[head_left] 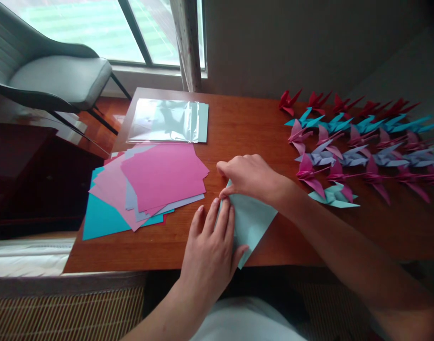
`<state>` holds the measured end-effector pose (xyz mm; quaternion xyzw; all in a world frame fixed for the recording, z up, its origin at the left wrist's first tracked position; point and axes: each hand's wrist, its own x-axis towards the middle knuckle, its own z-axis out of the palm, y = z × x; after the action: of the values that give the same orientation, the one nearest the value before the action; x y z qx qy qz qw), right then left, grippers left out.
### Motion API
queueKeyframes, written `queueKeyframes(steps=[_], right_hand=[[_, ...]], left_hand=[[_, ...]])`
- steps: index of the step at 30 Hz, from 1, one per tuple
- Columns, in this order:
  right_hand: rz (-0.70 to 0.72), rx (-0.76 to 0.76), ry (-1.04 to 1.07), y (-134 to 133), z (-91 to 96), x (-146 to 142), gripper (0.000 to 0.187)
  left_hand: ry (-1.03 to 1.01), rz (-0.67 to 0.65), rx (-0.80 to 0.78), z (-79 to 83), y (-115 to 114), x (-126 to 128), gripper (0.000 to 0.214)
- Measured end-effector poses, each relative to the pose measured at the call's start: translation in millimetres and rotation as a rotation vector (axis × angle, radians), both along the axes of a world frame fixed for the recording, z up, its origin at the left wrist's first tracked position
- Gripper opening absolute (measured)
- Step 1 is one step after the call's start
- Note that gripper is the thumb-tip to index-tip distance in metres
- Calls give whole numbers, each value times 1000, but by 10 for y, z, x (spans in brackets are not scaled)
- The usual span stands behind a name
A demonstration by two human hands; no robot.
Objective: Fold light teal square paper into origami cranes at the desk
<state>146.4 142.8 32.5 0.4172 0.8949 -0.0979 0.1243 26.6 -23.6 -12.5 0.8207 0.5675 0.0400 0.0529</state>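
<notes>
A pale mint sheet of origami paper (254,218) lies in front of me near the table's front edge, its visible outline angular as if folded. My left hand (213,237) rests along its left side, fingers stretched out and thumb apart, pressing on the edge. Across the far corner reaches my right hand (250,174), fingers curled and thumb against the paper, pinching that corner. The two hands meet near the tip, and they hide the paper's left edge. To the right stands a mint paper crane (333,195) of the same colour.
Loose pink paper sheets (163,177) overlap blue sheets (106,213) on the left. Behind them lies a clear packet (163,121) of mint paper. Rows of folded cranes in red (289,103), turquoise (307,119), pink and lilac fill the right side. A chair (60,78) stands beyond the table.
</notes>
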Motion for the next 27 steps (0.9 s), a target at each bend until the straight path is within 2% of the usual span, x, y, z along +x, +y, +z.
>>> queueKeyframes(steps=[6,11,17,24,27], right_hand=[[-96,-2,4,200,-46,100,33],[-91,-65,15,320,-30,113,29],[-134,-57,63,466,-33,183,28],[-149,-49,76,549,-39,232,24],[-165,-1,89,537,-50,243,19]], left_hand=[[-7,-28,11,6,5,-26,66],[-3,-21,2,18,17,-31,66],[-16,-42,17,15,23,-43,64],[-31,-21,5,20,25,-36,65],[-27,-28,-3,29,31,-35,65]])
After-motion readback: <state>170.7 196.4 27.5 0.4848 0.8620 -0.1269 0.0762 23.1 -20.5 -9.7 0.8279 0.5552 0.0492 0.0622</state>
